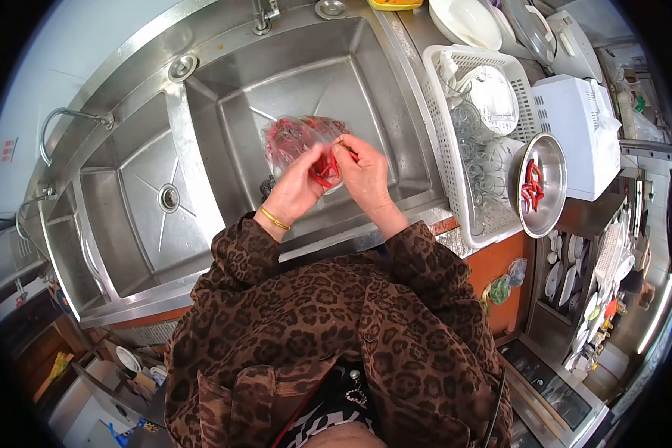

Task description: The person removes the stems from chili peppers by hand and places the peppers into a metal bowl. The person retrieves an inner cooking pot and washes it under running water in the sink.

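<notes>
My left hand (294,188), with a gold bracelet at the wrist, is closed around several red chilies (323,176), held over the right-hand sink basin. Close against it, my right hand (366,173) pinches the end of a red chili between thumb and fingers. Behind my hands, a clear plastic bag (287,138) filled with more red chilies lies in the basin; my hands cover part of it. A steel bowl (551,213) with some red chilies (532,187) in it stands at the right, tilted in this view.
A white plastic basket (464,216) of glasses and plates sits right of the sink (306,71). Past it stands a white box-shaped appliance (567,142). A second basin (131,201) with a drain is on the left. Faucets (261,19) line the back edge.
</notes>
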Tool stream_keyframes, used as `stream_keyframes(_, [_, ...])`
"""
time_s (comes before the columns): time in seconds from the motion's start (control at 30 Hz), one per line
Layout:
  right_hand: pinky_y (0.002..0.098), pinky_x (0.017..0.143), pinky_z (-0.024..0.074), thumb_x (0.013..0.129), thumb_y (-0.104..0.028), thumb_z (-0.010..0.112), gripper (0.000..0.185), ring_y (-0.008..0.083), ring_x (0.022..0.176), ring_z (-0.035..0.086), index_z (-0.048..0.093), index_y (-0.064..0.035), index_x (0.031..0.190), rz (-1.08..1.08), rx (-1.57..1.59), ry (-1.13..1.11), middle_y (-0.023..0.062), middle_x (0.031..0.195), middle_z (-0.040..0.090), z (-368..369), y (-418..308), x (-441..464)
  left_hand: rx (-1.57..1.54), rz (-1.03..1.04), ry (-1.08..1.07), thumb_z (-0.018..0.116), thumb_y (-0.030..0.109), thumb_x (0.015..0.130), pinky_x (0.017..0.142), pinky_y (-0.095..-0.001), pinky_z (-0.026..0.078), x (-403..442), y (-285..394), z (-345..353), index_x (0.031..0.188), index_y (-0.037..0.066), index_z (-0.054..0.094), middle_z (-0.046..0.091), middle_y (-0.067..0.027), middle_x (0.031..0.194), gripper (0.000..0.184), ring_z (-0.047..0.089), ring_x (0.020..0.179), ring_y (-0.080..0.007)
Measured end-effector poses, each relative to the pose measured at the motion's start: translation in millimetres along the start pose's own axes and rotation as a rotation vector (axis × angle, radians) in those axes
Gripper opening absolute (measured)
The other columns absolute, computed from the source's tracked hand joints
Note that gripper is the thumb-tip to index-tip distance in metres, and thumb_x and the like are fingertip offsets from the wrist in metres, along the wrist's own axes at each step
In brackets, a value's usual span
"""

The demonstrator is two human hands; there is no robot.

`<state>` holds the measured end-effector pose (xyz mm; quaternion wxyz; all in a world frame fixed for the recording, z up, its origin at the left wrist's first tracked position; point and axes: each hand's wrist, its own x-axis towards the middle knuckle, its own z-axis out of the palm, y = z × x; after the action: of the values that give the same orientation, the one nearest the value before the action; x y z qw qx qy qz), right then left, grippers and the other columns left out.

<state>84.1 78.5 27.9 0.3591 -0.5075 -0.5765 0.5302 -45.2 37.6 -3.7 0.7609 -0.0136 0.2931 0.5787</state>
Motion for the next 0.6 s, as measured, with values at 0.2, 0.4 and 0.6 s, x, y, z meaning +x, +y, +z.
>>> stream_keyframes(0.2, [0.0224,0.056,0.0419,0.087,-0.005,0.059,0.011,0.0104,0.063,0.051,0.068,-0.0014,0.093,-0.182,-0.179,0.115,0.0025,0.075,0.063,-10.9,21.1,-1.1,0.371,-0.049,-0.051,0.059,0.014,0.097,0.057,-0.0181,0.041,-2.4,-4.5,-5.3,0.103,0.003,0.064,0.060,-0.0040,0.083,0.014,0.051,0.066,-0.0083])
stream_keyframes(0.4, [0.0208,0.047,0.0341,0.086,-0.004,0.061,0.006,0.0084,0.051,0.042,0.066,-0.0012,0.086,0.183,0.334,-0.073,0.0029,0.068,0.058,-41.5,28.5,3.6,0.592,-0.100,-0.088,0.058,0.006,0.094,0.052,-0.0164,0.033,-2.6,-2.9,3.0,0.105,0.002,0.063,0.058,-0.0035,0.079,0.013,0.045,0.061,-0.0064])
stream_keyframes(0.6, [0.0200,0.039,0.0211,0.089,-0.009,0.058,0.016,0.0048,0.043,0.030,0.055,-0.0058,0.074,0.573,1.113,-0.147,-0.0004,0.061,0.048,-64.4,28.6,1.4,0.592,-0.194,-0.201,0.054,0.004,0.095,0.051,-0.0168,0.031,-5.8,14.8,55.8,0.110,-0.002,0.060,0.057,-0.0050,0.080,0.018,0.042,0.059,-0.0067])
